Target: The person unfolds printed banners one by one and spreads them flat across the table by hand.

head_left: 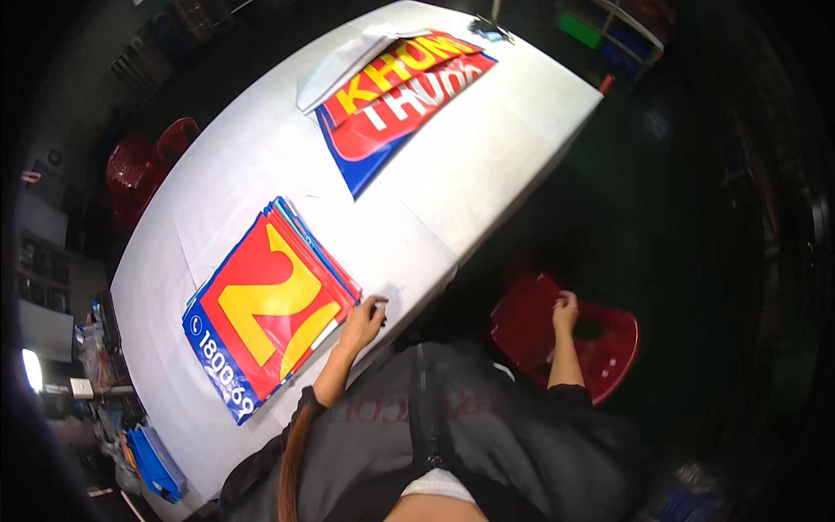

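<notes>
My left hand [364, 324] is at the table's near edge, beside the right corner of a stack of folded printed sheets [261, 300]. Its fingers are bent but apart, and I see nothing between them. The glossy sheets are red and blue with large yellow print, their layered edges showing along the upper right side. My right hand [565, 307] hangs off the table, above a red plastic chair [613, 348]. Its fingers are curled in, with nothing visible in them.
Toward the far end of the long white table [487, 165] lies a loosely folded red and blue printed sheet [391, 122] with white backing. Red chairs [139, 170] stand beyond the left side. Blue folders [156, 465] sit at the lower left, and a shelf [613, 35] is at the back right.
</notes>
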